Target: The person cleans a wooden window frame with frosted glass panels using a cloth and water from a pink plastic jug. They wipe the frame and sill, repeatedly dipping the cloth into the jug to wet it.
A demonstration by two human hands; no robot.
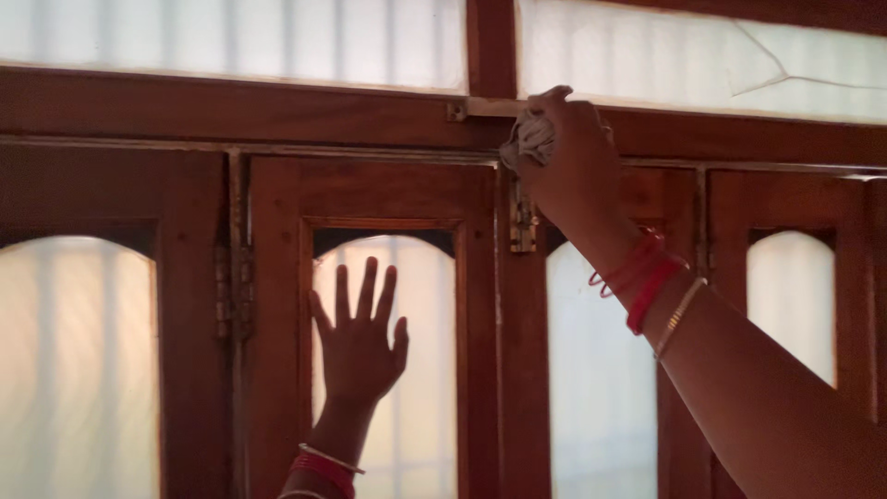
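My right hand (568,148) is raised high and shut on a crumpled pale cloth (528,139), pressing it against the dark wooden window frame (277,115) just below the upper panes. My left hand (358,337) lies flat with fingers spread on the frosted glass pane (416,407) of the middle shutter. Red and metal bangles circle both wrists.
Wooden shutters with arched frosted panes (74,370) fill the view from left to right. A brass hinge or latch (523,222) sits on the upright below the cloth. The upper right pane (739,65) shows a crack. Daylight glows through the glass.
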